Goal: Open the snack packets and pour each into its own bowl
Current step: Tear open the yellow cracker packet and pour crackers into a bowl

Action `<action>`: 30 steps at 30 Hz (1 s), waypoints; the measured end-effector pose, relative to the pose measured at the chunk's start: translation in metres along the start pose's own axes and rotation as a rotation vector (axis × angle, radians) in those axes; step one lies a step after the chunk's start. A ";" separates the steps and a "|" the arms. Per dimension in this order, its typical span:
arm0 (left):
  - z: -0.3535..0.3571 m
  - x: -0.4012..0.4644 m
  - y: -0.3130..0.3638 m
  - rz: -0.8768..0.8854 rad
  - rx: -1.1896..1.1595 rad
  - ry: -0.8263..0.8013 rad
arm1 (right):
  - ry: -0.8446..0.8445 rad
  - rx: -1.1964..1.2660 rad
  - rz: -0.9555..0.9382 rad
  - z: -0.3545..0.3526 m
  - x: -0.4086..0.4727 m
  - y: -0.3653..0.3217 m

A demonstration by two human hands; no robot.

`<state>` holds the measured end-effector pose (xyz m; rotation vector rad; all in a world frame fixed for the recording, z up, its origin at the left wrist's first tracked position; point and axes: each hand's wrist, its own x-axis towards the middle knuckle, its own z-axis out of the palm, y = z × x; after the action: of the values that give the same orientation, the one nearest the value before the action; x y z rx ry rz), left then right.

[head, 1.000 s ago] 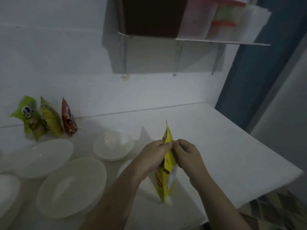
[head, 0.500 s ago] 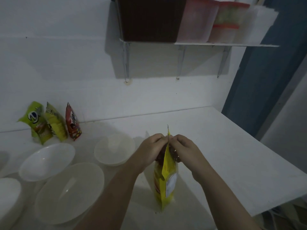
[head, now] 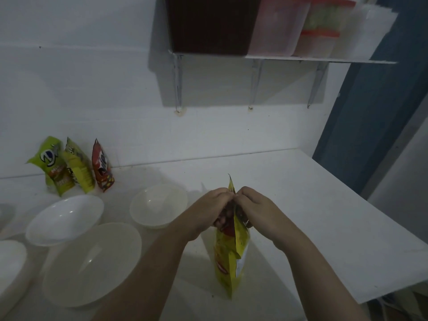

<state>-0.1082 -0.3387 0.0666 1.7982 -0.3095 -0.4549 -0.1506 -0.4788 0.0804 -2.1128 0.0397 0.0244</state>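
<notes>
A yellow snack packet (head: pixel 231 258) stands upright on the white counter (head: pixel 324 223) in front of me. My left hand (head: pixel 208 210) pinches its top edge from the left and my right hand (head: pixel 257 207) pinches it from the right, knuckles close together. Several white bowls stand to the left: a small round one (head: pixel 158 208), a large one (head: pixel 92 262), an oval one (head: pixel 64 218) and part of another (head: pixel 10 269). Against the wall lean a green packet (head: pixel 52 165), a yellow-green packet (head: pixel 78 169) and a red packet (head: pixel 102 167).
A wall shelf (head: pixel 301 58) overhead carries a dark box (head: pixel 213 24) and plastic containers (head: pixel 322 26). A blue door frame (head: pixel 375 107) rises at the right. The counter's right and front edges drop to a patterned floor (head: pixel 405 304).
The view has shifted slightly, so everything sits lower in frame. Both hands stay pinched on the packet's top, now held a little closer together.
</notes>
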 end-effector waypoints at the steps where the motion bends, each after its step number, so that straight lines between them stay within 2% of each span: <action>1: 0.000 -0.001 0.000 0.020 0.021 0.005 | 0.000 -0.032 -0.008 0.000 0.000 -0.001; 4: 0.000 -0.002 0.001 0.091 0.090 0.035 | -0.014 -0.131 -0.019 0.000 0.002 -0.007; 8: 0.006 -0.004 -0.003 0.161 0.063 0.089 | -0.032 -0.121 -0.032 -0.002 0.001 -0.010; 17: 0.006 -0.006 0.006 0.437 0.123 0.227 | 0.127 -0.126 -0.300 -0.004 -0.004 -0.010; 22: 0.008 -0.008 -0.004 0.303 0.091 0.247 | 0.175 -0.202 -0.316 0.014 -0.007 0.006; 26: 0.000 -0.011 0.003 0.201 0.364 0.257 | 0.156 -0.254 -0.311 0.021 -0.008 0.013; 28: -0.004 -0.011 0.008 0.224 0.532 0.253 | 0.140 -0.258 -0.334 0.022 -0.009 0.012; 30: -0.005 -0.010 0.012 0.256 0.539 0.220 | 0.147 -0.245 -0.355 0.021 -0.009 0.011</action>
<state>-0.1149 -0.3334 0.0804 2.2684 -0.5363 0.0194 -0.1597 -0.4659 0.0603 -2.3341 -0.2627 -0.3532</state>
